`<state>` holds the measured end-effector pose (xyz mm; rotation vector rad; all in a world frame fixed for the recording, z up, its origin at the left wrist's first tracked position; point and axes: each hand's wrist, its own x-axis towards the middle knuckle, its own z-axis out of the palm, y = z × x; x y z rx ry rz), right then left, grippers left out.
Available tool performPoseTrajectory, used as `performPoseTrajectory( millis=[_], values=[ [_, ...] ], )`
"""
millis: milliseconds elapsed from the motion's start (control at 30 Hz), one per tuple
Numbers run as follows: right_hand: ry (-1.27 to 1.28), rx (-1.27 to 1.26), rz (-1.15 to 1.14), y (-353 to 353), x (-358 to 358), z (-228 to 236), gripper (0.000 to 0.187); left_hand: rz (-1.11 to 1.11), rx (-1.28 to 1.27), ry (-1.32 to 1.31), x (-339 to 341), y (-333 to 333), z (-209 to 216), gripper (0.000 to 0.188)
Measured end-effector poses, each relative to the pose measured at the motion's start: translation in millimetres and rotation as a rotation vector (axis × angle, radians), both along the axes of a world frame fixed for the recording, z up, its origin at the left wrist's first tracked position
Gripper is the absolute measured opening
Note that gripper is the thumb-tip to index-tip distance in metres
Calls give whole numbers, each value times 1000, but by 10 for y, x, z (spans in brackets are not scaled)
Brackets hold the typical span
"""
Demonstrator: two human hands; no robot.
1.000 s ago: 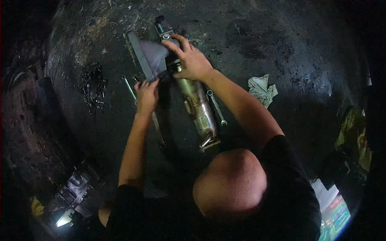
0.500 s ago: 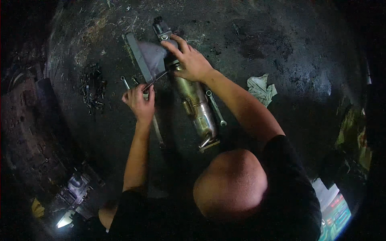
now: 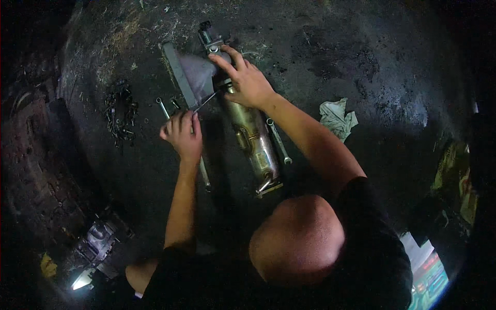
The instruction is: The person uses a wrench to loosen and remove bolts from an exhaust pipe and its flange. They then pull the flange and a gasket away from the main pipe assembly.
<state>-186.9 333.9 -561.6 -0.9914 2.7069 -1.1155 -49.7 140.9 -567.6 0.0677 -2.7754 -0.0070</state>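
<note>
A long metal assembly lies on the dark surface. Its shiny cylindrical body [image 3: 249, 126] joins a grey flared housing [image 3: 196, 72] with a flat flange. My right hand [image 3: 247, 82] grips the assembly near this joint, with fingers over the top and thumb at the near side. In my closed left hand [image 3: 183, 133] is a slim metal rod-like tool [image 3: 206, 100]. Its tip reaches the joint by my right thumb; the handle end is hidden in my fingers. A combination wrench [image 3: 279, 140] lies right of the cylinder.
Another wrench end [image 3: 163, 107] shows left of my left hand, and a metal shank [image 3: 204, 173] below it. Several bolts [image 3: 120, 116] lie in a pile farther left. A pale crumpled rag [image 3: 337, 120] is at right. Another metal part [image 3: 98, 237] sits lower left.
My left hand has shifted slightly right and down and turned, its fingers now folded over the tool. The tool now slants more steeply. My right hand stays nearly in place.
</note>
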Motion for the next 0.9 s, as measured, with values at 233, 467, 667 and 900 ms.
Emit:
performPoseTrajectory(
  millis=[233,467,667,900],
  values=[
    [123,-62,-35,57,1,262,93,160,106,-456,-81,-53,-393,46],
    [56,-131,133,624,223,222,38,-231,-10,-756,-262,-167,-74,34],
    [-168,270,225,715,-219,831,26,-197,143,-784,-114,-379,238,27],
    [-155,465,359,306,-535,966,31,398,751,-777,-93,-875,410,32]
  ],
)
